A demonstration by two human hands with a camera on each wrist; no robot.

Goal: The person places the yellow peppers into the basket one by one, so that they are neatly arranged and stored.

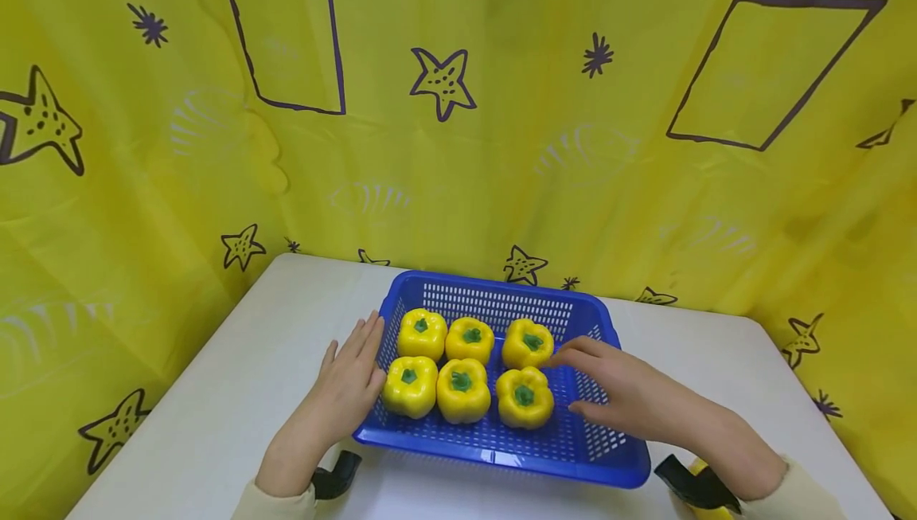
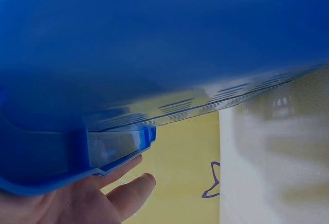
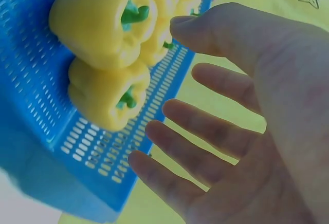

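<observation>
Several yellow bell peppers with green stems stand in two rows inside a blue perforated plastic basket (image 1: 494, 460). My left hand (image 1: 347, 381) lies along the basket's left side, fingers straight, touching its rim. In the left wrist view the basket's blue wall (image 2: 154, 34) covers most of the picture, and part of the left hand (image 2: 97, 198) shows below the rim. Over the basket's right part hovers my right hand (image 1: 609, 381), fingers spread and holding nothing. Nearest to it are the back right pepper (image 1: 521, 353) and the front right pepper (image 1: 512, 408).
The basket stands on a white table (image 1: 236, 392). Behind and beside the table hangs a yellow curtain (image 1: 494, 177) printed with starfish. Black straps (image 1: 337, 476) show at both wrists, below the hands.
</observation>
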